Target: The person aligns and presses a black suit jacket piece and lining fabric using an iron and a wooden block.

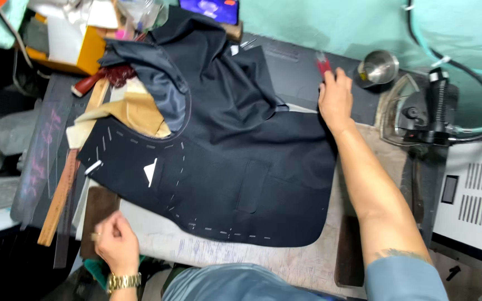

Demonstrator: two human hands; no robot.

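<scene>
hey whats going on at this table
A person stands over a dark jacket front, marked with white basting stitches, spread on a padded work table. The right hand reaches to the far edge, fingers on a small red tool. The left hand is near the table's near edge, pinching something small. An iron sits at the right.

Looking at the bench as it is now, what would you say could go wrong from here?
The right hand reaches for a red-handled tool close to the metal cup and iron; either could be knocked. The dark jacket panel hangs past the table edge and might slide, straining its white basting stitches.
</scene>
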